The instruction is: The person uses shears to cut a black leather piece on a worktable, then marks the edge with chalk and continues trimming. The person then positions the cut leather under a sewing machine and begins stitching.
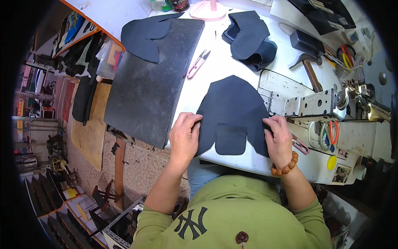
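A flat black shoe-upper piece (234, 103) lies in front of me, peaked at the far end. A squarish tongue (231, 140) sits between its two lower side flaps. My left hand (184, 133) pinches the left edge, fingers curled and thumb inward. On the opposite edge my right hand (280, 135), with a brown bead bracelet at the wrist, grips in the same way. Just past the right hand lies a pair of pink-handled snips (300, 146), partly covered by it.
A dark board (151, 83) at the left bears another black cut piece (145, 35). Further pink snips (198, 65) lie beside it. Folded black uppers (248, 37) are at the back. Rightward are a hammer (310, 70) and a sewing machine arm (311, 104).
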The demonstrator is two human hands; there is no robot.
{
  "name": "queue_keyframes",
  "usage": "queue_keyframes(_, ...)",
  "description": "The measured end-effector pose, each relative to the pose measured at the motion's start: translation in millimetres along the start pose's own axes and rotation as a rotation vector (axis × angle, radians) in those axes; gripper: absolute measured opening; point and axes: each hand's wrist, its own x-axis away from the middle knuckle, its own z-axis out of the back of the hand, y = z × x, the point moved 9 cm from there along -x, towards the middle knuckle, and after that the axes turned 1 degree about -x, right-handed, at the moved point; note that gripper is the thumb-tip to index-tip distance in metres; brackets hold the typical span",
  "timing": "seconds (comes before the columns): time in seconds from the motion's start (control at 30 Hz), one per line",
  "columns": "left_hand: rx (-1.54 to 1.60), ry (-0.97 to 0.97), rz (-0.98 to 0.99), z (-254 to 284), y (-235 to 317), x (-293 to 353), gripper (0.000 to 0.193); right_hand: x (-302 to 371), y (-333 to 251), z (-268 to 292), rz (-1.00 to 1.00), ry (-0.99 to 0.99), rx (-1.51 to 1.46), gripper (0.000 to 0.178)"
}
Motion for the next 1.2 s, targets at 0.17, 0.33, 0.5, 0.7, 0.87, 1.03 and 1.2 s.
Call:
queue_keyframes(0.17,-0.004,0.017,0.026,-0.7,-3.3,-0.5,0.018,0.7,2.2,-0.5,-0.017,-0.012,-0.003,0.032)
queue_keyframes(0.33,-0.147,0.037,-0.011,-1.7,0.9,-0.1,0.019,0.6,3.5,-2.3,-0.037,-0.033,0.009,0.032)
queue_keyframes(0.5,-0.356,0.068,-0.106,-3.8,14.9,1.3,0.021,1.6,-12.0,8.6,0.096,0.040,0.207,0.035)
queue_keyframes(0.7,-0.251,-0.037,-0.388,-27.5,59.8,14.8,0.032,26.9,2.9,66.4,0.102,0.201,0.223,0.031)
queue_keyframes(0.87,-0.381,-0.203,-0.427,-66.2,78.0,22.9,0.045,42.1,49.1,130.9,-0.026,0.291,0.510,0.020)
queue_keyframes(1.03,-0.317,-0.119,-0.504,-59.1,81.6,27.9,0.038,37.0,74.0,128.3,0.040,-0.044,0.730,0.032)
queue_keyframes(1.2,-0.349,-0.011,-0.591,-48.6,83.9,42.7,0.020,6.7,110.0,107.4,0.002,-0.144,1.028,0.017)
